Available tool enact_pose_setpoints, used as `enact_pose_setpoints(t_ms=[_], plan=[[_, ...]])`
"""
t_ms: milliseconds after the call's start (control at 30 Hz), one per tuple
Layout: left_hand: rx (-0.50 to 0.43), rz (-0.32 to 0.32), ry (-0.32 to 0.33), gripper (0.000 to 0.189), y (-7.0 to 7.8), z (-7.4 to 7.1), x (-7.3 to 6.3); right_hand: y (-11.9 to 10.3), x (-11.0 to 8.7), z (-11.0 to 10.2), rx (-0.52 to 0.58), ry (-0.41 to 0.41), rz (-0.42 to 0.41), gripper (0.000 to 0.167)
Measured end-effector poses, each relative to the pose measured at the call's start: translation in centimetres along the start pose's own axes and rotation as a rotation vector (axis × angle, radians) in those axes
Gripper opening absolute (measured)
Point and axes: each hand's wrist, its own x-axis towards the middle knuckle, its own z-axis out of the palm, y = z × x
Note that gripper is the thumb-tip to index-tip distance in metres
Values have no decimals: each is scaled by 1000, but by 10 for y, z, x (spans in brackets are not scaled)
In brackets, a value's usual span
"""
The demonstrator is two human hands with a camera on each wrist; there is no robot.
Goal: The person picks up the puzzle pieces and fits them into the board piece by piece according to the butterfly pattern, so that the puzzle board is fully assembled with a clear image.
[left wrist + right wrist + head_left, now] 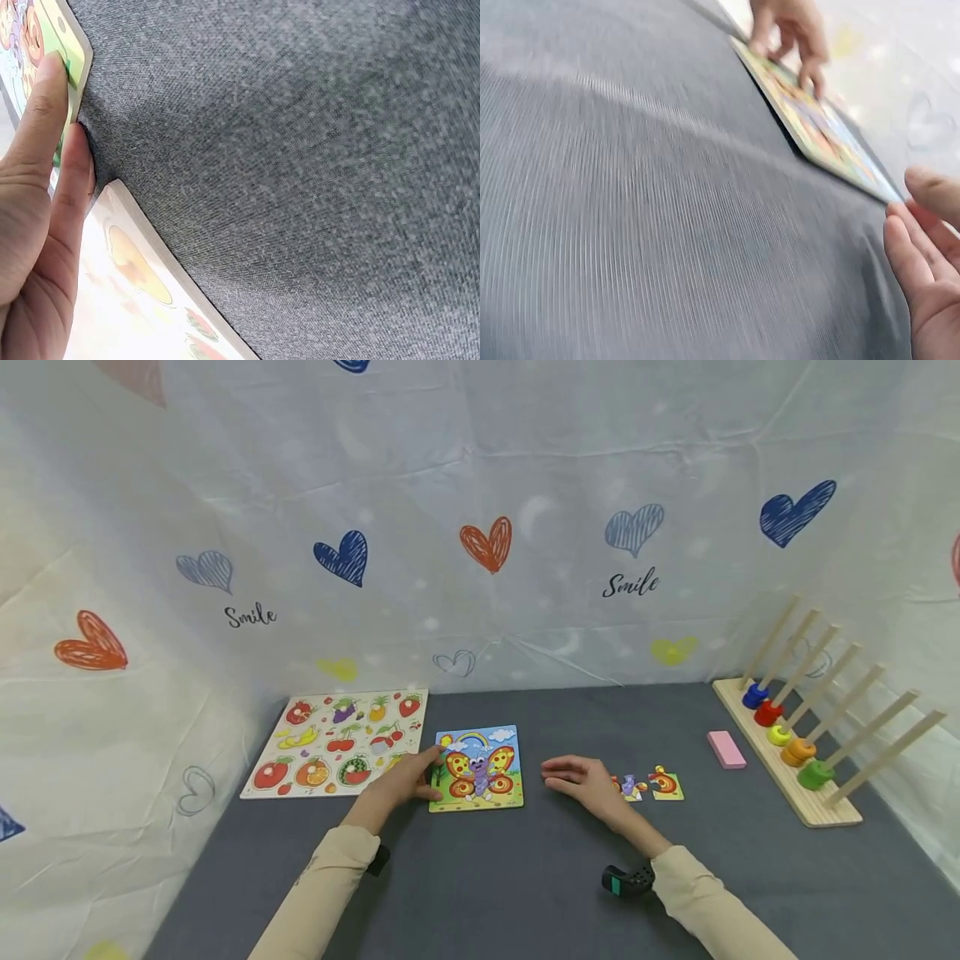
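Observation:
A square butterfly puzzle board [491,740] lies on the dark grey table with its picture facing up. My left hand [403,781] holds the board at its left edge; in the left wrist view the thumb [49,82] presses on the top near a corner, a finger running along the side. My right hand [588,783] is to the right of the board, apart from it, its fingers relaxed and holding nothing. Beside the right hand are loose puzzle pieces [666,783], partly hidden behind it.
A fruit board [318,760] lies at the left, close by the left hand. On the right are a pink block [726,750] and a wooden peg stand [840,814] with coloured rings. A white printed cloth [555,610] hangs behind the table.

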Motion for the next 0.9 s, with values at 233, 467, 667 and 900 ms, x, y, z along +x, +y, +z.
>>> enact_pose_setpoints(t_ms=[233, 467, 667, 900], plan=[[15, 33, 14, 67, -8, 5, 3, 0, -25, -57, -22, -5, -19, 34], [56, -52, 3, 67, 2, 3, 2, 5, -43, -110, -64, -70, -62, 36], [45, -61, -5, 67, 3, 1, 0, 6, -46, -124, -241, -123, -58, 43], [37, -62, -3, 67, 1, 3, 2, -1, -39, -119, -550, -116, -31, 40]])
